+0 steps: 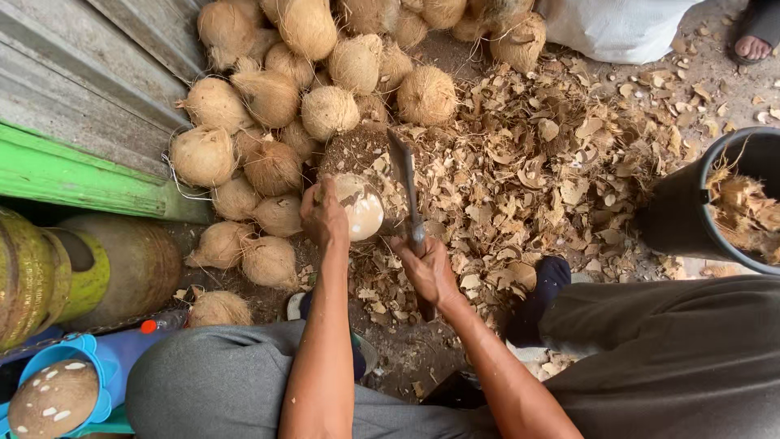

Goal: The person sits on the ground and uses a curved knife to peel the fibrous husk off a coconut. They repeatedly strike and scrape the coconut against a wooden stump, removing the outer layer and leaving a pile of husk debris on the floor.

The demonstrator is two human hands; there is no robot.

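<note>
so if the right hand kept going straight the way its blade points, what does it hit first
Probably the pile of husked coconuts. The right hand holds a cleaver pointing away from the person, beside the pale coconut steadied by the left hand. Depth is unclear; the wood block underneath may come first.

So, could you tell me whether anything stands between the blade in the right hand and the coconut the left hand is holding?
Nothing visible does. The right hand holds the cleaver just right of the pale, partly peeled coconut, which the left hand steadies on a wooden block. Only open air and husk chips on the ground lie nearby.
</note>
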